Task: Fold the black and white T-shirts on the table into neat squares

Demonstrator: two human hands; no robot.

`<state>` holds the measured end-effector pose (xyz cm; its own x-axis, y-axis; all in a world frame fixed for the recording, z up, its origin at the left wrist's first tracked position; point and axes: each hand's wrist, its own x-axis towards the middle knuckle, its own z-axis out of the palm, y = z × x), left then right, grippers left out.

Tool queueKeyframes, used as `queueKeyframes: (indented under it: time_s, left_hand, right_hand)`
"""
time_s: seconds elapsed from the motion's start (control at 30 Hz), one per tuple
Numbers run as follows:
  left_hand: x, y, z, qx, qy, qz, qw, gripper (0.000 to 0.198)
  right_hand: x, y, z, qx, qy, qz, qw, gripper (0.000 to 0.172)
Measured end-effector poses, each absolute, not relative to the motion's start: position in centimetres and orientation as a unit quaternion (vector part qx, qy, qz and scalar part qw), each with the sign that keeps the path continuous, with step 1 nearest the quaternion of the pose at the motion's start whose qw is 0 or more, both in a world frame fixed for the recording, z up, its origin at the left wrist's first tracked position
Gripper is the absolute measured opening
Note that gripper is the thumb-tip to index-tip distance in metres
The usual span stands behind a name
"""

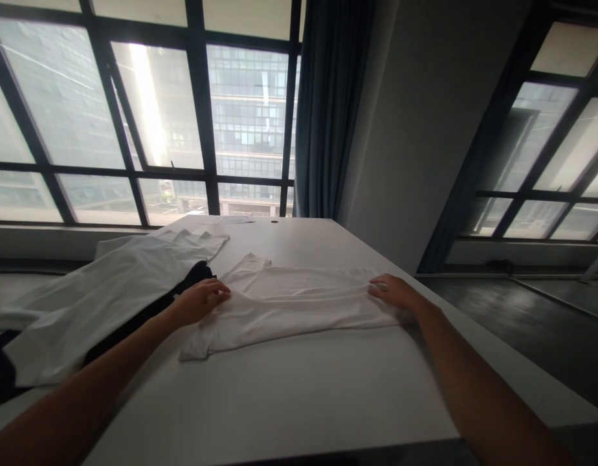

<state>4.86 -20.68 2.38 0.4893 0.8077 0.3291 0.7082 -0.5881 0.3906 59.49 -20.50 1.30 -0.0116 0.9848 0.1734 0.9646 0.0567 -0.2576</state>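
Observation:
A white T-shirt (299,307) lies lengthwise across the white table, with its sleeves toward the left and its hem toward the right. Creases run along its middle between my two hands. At the left end, my left hand (202,301) is closed, its thumb and fingers pinching the fabric. My right hand (393,291) pinches the cloth at the right end, its fingers bent together. Both forearms reach in from the lower corners of the view.
A heap of white clothes (105,278) with dark cloth (138,317) under it covers the table's left side. Paper sheets (228,220) lie at the far end of the table (289,388). Beyond are windows, a blue curtain (325,110) and a grey pillar (415,129).

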Motion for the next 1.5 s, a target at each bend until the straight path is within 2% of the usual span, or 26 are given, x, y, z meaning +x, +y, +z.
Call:
queueKeyframes:
  time_s: [0.1,0.23,0.37,0.43,0.57,0.73,0.87,0.93,1.07,1.17,1.23,1.3,1.4,1.5]
  left_hand:
    - [4.6,-19.4,0.9,0.827,0.505,0.244,0.035,0.049]
    - [4.7,-19.0,0.2,0.841,0.505,0.193,0.025,0.034]
    - [5.3,-19.6,1.2,0.853,0.450,0.262,0.014,0.018]
    - [5.8,-20.1,1.8,0.869,0.403,0.285,0.043,0.014]
    - [7.0,-21.2,2.4,0.899,0.313,0.298,0.073,0.025]
    - [7.4,-22.1,2.4,0.907,0.243,0.340,0.055,0.029]
    - [7.1,-22.3,2.5,0.894,0.246,0.371,0.045,0.032]
    - [6.8,-22.2,2.5,0.888,0.248,0.386,0.032,0.032]
    - [6.3,-21.7,2.2,0.866,0.286,0.410,-0.002,0.033]
    - [5.6,-20.7,1.6,0.833,0.378,0.403,-0.024,0.029]
    - [5.0,-19.9,1.1,0.815,0.460,0.353,-0.001,0.039]
    - [4.1,-19.3,0.6,0.804,0.528,0.269,0.049,0.049]
    - [3.0,-18.8,0.2,0.807,0.559,0.166,0.095,0.047]
    - [2.2,-18.8,0.2,0.825,0.552,0.087,0.089,0.060]
  right_hand:
    - [56.7,-19.9,0.8,-0.653,-0.735,0.013,0.180,0.039]
    - [54.3,-20.0,0.6,-0.626,-0.761,0.052,0.165,0.038]
    - [54.0,-20.7,1.4,-0.633,-0.766,0.054,0.100,0.028]
    - [53.4,-20.9,2.1,-0.639,-0.762,0.045,0.093,0.030]
    - [48.1,-20.3,3.2,-0.564,-0.800,0.060,0.196,0.034]
    - [37.2,-18.0,3.2,-0.420,-0.844,0.225,0.247,0.039]
    - [31.6,-16.3,3.0,-0.326,-0.851,0.364,0.195,0.057]
    - [30.4,-15.6,3.3,-0.301,-0.844,0.402,0.188,0.059]
    - [30.1,-14.0,4.1,-0.280,-0.798,0.459,0.272,0.054]
    - [30.1,-13.1,3.8,-0.401,-0.781,0.362,0.312,0.052]
    - [30.0,-13.2,3.0,-0.505,-0.786,0.230,0.273,0.056]
    - [30.0,-13.7,2.1,-0.546,-0.796,0.137,0.224,0.059]
    - [30.3,-15.0,1.4,-0.521,-0.823,0.114,0.196,0.056]
    - [31.3,-16.1,1.3,-0.503,-0.842,0.148,0.130,0.067]
